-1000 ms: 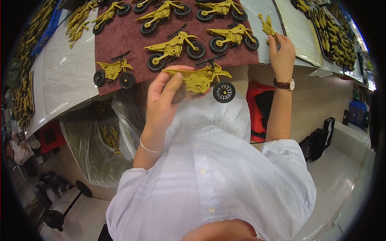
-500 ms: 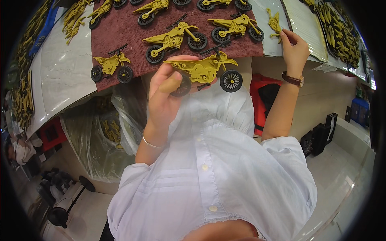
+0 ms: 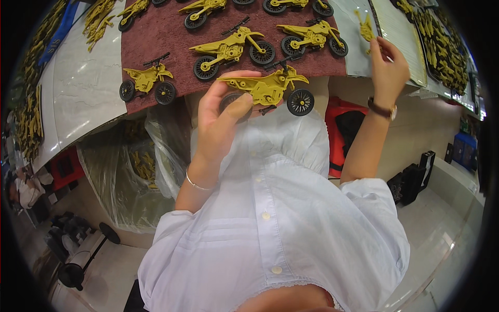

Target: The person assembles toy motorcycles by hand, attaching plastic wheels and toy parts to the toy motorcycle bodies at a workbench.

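Note:
My left hand (image 3: 221, 117) holds a mustard-yellow toy motorbike (image 3: 267, 89) with black wheels just off the near edge of a dark red mat (image 3: 166, 39); the thumb presses over its rear wheel. My right hand (image 3: 387, 70) is raised at the right and pinches a small yellow plastic part (image 3: 366, 28) over a white sheet (image 3: 353, 47). Several finished yellow motorbikes (image 3: 234, 48) stand in rows on the mat beyond my left hand.
Piles of yellow plastic parts lie at the far left (image 3: 28, 114) and far right (image 3: 442, 47) of the white table (image 3: 78, 99). Clear plastic bags (image 3: 130, 171) of parts hang under the table. A red crate (image 3: 345, 130) and black cases (image 3: 416, 177) sit on the floor.
My left hand has turned the motorbike and its thumb now covers the rear wheel. My right hand with the small part has stayed near the sheet, shifting slightly.

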The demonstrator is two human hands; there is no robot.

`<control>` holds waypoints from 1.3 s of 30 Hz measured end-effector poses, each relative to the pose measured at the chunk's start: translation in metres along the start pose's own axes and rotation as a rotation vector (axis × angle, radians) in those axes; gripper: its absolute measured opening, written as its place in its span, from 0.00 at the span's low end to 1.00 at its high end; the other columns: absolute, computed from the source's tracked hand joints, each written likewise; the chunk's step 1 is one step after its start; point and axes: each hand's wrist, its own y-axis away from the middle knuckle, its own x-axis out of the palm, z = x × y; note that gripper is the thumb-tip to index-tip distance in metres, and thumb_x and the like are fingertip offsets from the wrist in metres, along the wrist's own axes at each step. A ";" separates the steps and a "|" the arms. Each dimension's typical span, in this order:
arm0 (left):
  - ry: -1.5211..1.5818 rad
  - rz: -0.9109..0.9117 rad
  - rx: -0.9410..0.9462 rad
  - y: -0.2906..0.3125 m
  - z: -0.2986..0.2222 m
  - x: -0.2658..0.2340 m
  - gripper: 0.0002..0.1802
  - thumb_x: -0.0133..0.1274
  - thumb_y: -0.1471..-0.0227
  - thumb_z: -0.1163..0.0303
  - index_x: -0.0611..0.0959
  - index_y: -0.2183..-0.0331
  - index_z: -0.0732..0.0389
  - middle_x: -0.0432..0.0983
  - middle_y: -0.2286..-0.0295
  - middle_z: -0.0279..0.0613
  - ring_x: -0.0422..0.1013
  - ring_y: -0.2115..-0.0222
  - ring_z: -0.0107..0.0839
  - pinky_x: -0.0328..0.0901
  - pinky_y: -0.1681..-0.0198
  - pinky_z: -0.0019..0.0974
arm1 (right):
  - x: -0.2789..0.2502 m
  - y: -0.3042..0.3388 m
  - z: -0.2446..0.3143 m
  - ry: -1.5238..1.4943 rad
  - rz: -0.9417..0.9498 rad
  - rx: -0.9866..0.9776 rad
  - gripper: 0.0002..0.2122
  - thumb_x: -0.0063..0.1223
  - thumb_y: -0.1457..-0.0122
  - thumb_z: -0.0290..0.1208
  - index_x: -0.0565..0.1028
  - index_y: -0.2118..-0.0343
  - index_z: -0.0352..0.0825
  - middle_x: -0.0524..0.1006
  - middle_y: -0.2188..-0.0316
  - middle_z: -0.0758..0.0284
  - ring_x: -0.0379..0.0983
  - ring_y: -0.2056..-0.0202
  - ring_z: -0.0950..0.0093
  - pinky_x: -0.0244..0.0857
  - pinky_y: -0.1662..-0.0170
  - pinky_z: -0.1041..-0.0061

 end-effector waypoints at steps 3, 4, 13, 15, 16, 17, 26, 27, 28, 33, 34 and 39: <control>-0.029 0.016 -0.036 -0.001 -0.004 0.003 0.20 0.43 0.48 0.72 0.67 0.55 0.73 0.68 0.57 0.58 0.69 0.56 0.47 0.66 0.53 0.54 | -0.021 0.027 0.052 -0.621 -0.016 -0.112 0.08 0.60 0.54 0.20 0.78 0.68 0.28 0.77 0.68 0.63 0.75 0.65 0.73 0.69 0.62 0.77; -0.035 0.004 -0.033 0.000 -0.003 0.003 0.20 0.43 0.48 0.72 0.67 0.55 0.73 0.68 0.57 0.58 0.69 0.56 0.47 0.66 0.53 0.54 | -0.020 0.037 0.065 -0.651 0.054 -0.246 0.09 0.60 0.55 0.19 0.78 0.68 0.29 0.77 0.67 0.62 0.74 0.66 0.72 0.69 0.62 0.77; 0.111 -0.080 -0.056 0.003 0.001 0.008 0.22 0.55 0.54 0.74 0.70 0.55 0.67 0.71 0.62 0.43 0.71 0.62 0.28 0.70 0.63 0.30 | -0.017 0.074 0.097 -0.456 0.282 -0.750 0.15 0.61 0.65 0.17 0.78 0.68 0.33 0.75 0.67 0.62 0.72 0.67 0.67 0.68 0.63 0.73; 0.094 -0.082 -0.059 0.003 0.001 0.009 0.24 0.56 0.55 0.74 0.69 0.54 0.68 0.71 0.62 0.42 0.71 0.63 0.28 0.71 0.64 0.31 | -0.017 0.074 0.096 -0.463 0.289 -0.747 0.15 0.60 0.65 0.17 0.78 0.68 0.33 0.75 0.67 0.62 0.72 0.67 0.67 0.68 0.63 0.72; 0.094 -0.083 -0.058 0.004 0.001 0.009 0.24 0.56 0.55 0.74 0.69 0.54 0.68 0.71 0.62 0.42 0.71 0.63 0.28 0.71 0.64 0.31 | -0.017 0.075 0.096 -0.464 0.289 -0.748 0.15 0.60 0.65 0.17 0.78 0.68 0.33 0.75 0.67 0.62 0.72 0.67 0.67 0.68 0.63 0.72; 0.090 -0.075 -0.059 0.004 0.001 0.009 0.24 0.56 0.55 0.74 0.69 0.55 0.68 0.71 0.63 0.42 0.71 0.63 0.27 0.70 0.63 0.31 | -0.018 0.075 0.096 -0.466 0.297 -0.750 0.15 0.60 0.65 0.17 0.78 0.69 0.33 0.75 0.67 0.62 0.72 0.67 0.67 0.68 0.63 0.72; 0.004 -0.072 -0.057 0.006 -0.002 0.011 0.20 0.56 0.54 0.72 0.73 0.57 0.66 0.72 0.63 0.39 0.70 0.63 0.24 0.69 0.63 0.26 | -0.017 0.079 0.096 -0.473 0.335 -0.782 0.16 0.60 0.66 0.18 0.77 0.68 0.32 0.74 0.66 0.61 0.72 0.66 0.65 0.67 0.63 0.71; -0.014 -0.069 -0.057 0.005 -0.003 0.011 0.20 0.56 0.54 0.72 0.74 0.58 0.66 0.72 0.63 0.38 0.70 0.63 0.23 0.68 0.64 0.25 | -0.017 0.079 0.096 -0.475 0.337 -0.797 0.17 0.60 0.67 0.18 0.77 0.68 0.32 0.74 0.65 0.60 0.72 0.65 0.65 0.67 0.63 0.71; -0.015 -0.068 -0.057 0.005 -0.002 0.011 0.20 0.56 0.54 0.72 0.74 0.58 0.66 0.72 0.63 0.38 0.70 0.63 0.23 0.68 0.64 0.25 | -0.017 0.080 0.096 -0.474 0.336 -0.797 0.17 0.60 0.67 0.18 0.77 0.68 0.32 0.74 0.65 0.60 0.72 0.65 0.65 0.67 0.63 0.71; -0.079 -0.124 -0.072 0.006 0.001 0.013 0.15 0.55 0.53 0.74 0.76 0.60 0.66 0.73 0.63 0.38 0.70 0.65 0.22 0.68 0.65 0.24 | -0.018 0.081 0.097 -0.471 0.352 -0.807 0.17 0.60 0.66 0.19 0.76 0.67 0.32 0.74 0.64 0.59 0.72 0.64 0.63 0.67 0.61 0.70; -0.078 -0.124 -0.070 0.006 0.002 0.013 0.15 0.55 0.53 0.74 0.76 0.60 0.66 0.73 0.63 0.38 0.70 0.65 0.22 0.68 0.65 0.24 | -0.018 0.081 0.097 -0.472 0.352 -0.809 0.17 0.60 0.66 0.19 0.76 0.67 0.32 0.74 0.64 0.59 0.72 0.64 0.63 0.67 0.61 0.70; -0.160 -0.093 0.016 0.005 0.003 0.012 0.14 0.55 0.52 0.75 0.76 0.61 0.66 0.74 0.66 0.39 0.70 0.66 0.21 0.68 0.66 0.24 | -0.013 0.087 0.095 -0.487 0.328 -0.791 0.16 0.61 0.67 0.18 0.76 0.69 0.32 0.74 0.64 0.60 0.71 0.64 0.64 0.67 0.62 0.71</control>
